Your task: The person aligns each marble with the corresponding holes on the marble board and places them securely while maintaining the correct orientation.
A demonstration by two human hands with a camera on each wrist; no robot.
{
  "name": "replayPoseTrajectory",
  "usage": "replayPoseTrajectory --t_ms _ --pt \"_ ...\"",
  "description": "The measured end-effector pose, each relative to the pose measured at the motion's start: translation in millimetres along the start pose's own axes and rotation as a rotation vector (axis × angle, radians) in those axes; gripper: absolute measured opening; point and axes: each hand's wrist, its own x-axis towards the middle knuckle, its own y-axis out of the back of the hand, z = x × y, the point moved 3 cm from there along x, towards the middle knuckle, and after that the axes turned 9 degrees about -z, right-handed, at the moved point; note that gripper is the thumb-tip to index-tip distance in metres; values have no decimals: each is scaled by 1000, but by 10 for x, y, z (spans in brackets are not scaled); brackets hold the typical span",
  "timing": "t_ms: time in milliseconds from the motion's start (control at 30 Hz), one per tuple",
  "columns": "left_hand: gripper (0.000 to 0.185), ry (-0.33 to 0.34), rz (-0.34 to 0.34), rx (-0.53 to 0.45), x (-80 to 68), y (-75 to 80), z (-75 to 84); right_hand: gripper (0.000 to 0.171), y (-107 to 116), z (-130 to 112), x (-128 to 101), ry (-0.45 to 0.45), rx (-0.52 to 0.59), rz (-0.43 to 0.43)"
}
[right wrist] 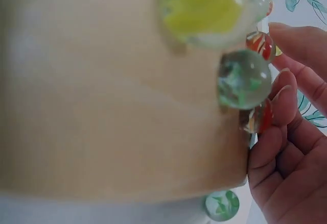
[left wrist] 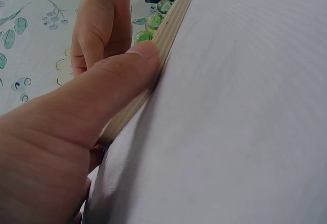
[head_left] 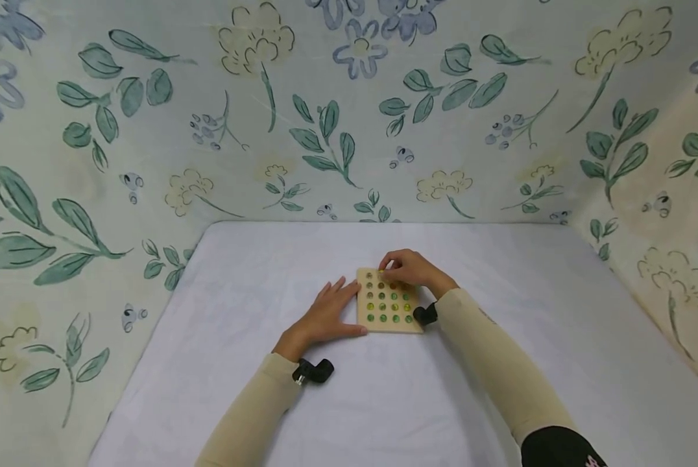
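Observation:
A square wooden marble board [head_left: 363,324] lies flat on the white-covered table with rows of glass marbles in its hollows. My left hand [head_left: 325,316] is spread at its left side, the index fingertip at the left edge and the thumb against the near edge by the corner. My right hand [head_left: 410,268] reaches over the far right part, pinching a yellow marble [right wrist: 278,51] between thumb and index finger at the far row. Its other fingers curl down beside a red marble [right wrist: 265,116] and a clear green marble [right wrist: 244,79]. The hand hides several far-right hollows.
A green-swirled marble [right wrist: 222,205] lies beyond the board's edge in the right wrist view. Black wrist cameras sit on both sleeves, the right one [head_left: 425,315] close over the board's right edge. A floral cloth [head_left: 337,130] hangs behind the white tabletop [head_left: 255,272].

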Motion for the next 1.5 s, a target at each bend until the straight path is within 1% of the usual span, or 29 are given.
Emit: replayPoseTrajectory --t_ms 233,500,667,933,1133,1367,1500 --pt "102 -4 1 -5 -5 38 7 20 3 -44 -12 -5 0 8" --pt "102 -1 -3 -3 7 60 13 23 16 -22 6 -18 -1 18" --pt "101 -13 5 3 10 78 15 24 29 -21 21 -20 2 17" --pt "100 -9 -6 -3 -5 94 31 25 23 -45 2 -35 10 19" --pt "99 -22 1 -18 -16 80 41 24 29 -38 -17 -28 14 9" --pt "100 0 -3 -25 -12 44 21 26 60 -20 -87 -9 26 2" --pt "101 10 -10 -25 -11 35 9 25 92 24 -123 -2 19 16"
